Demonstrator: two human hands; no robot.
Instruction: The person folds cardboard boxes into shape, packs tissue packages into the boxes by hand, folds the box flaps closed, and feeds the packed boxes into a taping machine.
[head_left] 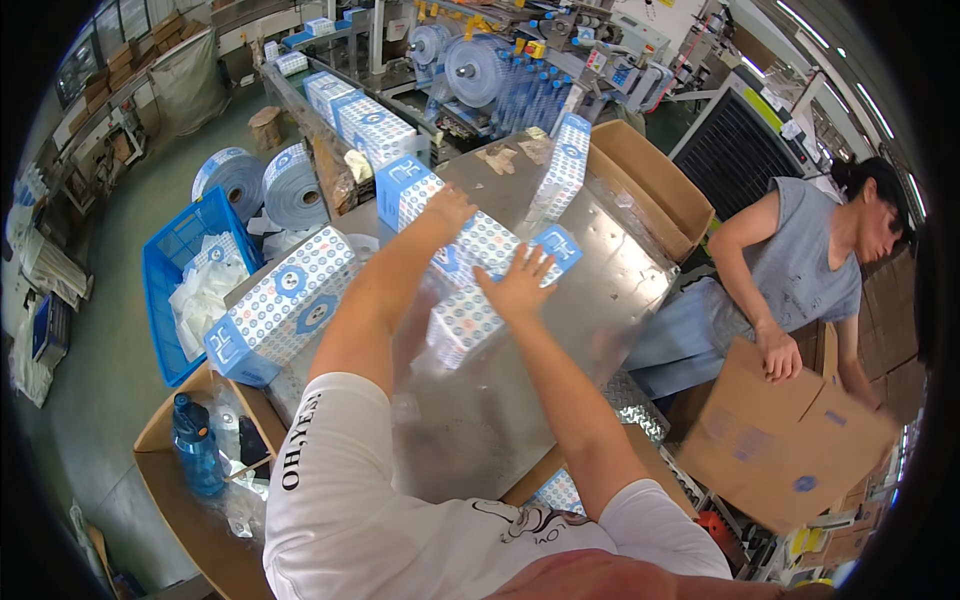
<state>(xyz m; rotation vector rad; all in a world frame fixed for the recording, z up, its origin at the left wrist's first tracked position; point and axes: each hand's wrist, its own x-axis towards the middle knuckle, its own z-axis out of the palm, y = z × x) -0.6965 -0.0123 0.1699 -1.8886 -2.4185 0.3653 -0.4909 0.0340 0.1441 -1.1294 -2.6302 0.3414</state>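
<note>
My left hand (449, 212) is curled over the top of a white pack with blue dots and a blue end (401, 194), its fingers over the far edge. My right hand (517, 287), fingers spread, lies across a second patterned pack (560, 249) at the middle of the metal table (480, 430). Close below that hand, another dotted pack (465, 324) is slightly blurred. The packs touch or nearly touch one another; my hands hide where they meet. A longer stack of patterned packs (287, 295) rests at the table's left edge, and a single pack (562, 165) stands at the far side.
More packs (372, 128) line a conveyor at the far left, before a machine with film rolls (474, 72). A blue crate (158, 285) and a carton with a blue bottle (198, 452) are at left. An open carton (690, 200) sits far right; a co-worker handles a cardboard box (770, 440).
</note>
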